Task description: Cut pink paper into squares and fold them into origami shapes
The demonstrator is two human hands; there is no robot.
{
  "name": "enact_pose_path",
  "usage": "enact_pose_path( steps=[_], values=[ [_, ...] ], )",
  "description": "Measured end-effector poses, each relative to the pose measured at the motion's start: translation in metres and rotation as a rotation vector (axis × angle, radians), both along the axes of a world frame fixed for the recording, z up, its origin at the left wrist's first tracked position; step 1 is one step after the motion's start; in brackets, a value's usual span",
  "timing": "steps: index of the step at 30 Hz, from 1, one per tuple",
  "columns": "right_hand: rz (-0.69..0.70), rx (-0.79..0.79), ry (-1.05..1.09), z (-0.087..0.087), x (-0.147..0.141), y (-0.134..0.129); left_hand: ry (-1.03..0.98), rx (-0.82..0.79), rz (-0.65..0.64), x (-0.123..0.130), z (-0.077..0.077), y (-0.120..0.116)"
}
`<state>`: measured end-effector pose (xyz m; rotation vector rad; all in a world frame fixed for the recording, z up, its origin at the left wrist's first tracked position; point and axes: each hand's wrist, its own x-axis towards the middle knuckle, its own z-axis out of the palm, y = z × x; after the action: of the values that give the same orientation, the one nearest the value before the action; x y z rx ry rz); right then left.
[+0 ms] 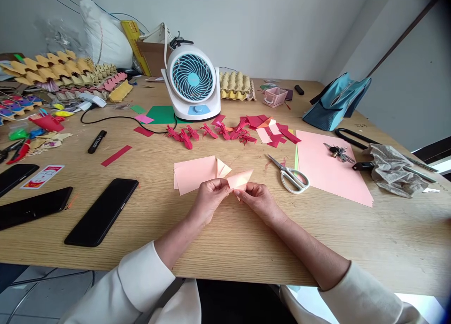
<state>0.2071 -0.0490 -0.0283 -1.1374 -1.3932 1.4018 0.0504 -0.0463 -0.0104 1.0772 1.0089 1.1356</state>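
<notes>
A small piece of folded pink paper is held up between both hands over the table. My left hand pinches its left edge with thumb and fingers. On the other side, my right hand grips the lower right part, thumb in front. Just beyond my left hand lie flat pink paper sheets, with a small folded paper piece at their right end. White-handled scissors rest to the right of my right hand, blades pointing away to the left.
Behind the hands, several folded red paper pieces lie before a white fan. Large pink sheets bear a bunch of keys at the right. A black phone lies left, near a marker. A blue bag stands back right.
</notes>
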Motion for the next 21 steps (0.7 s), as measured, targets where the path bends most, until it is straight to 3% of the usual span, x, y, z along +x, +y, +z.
enact_pose_path(
  steps=[5, 12, 21],
  values=[
    [-0.058, -0.011, 0.033, -0.0024, 0.0024, 0.0012, -0.056, -0.037, -0.007, -0.0028, 0.0001, -0.0017],
    [-0.032, -0.018, 0.011, -0.0034, 0.0015, 0.0009, -0.019, -0.027, 0.08, -0.0028, -0.0042, 0.0013],
    [-0.019, 0.042, -0.007, -0.0055, -0.0023, -0.0007, -0.036, -0.114, 0.08, -0.0024, -0.0044, 0.0015]
  ],
)
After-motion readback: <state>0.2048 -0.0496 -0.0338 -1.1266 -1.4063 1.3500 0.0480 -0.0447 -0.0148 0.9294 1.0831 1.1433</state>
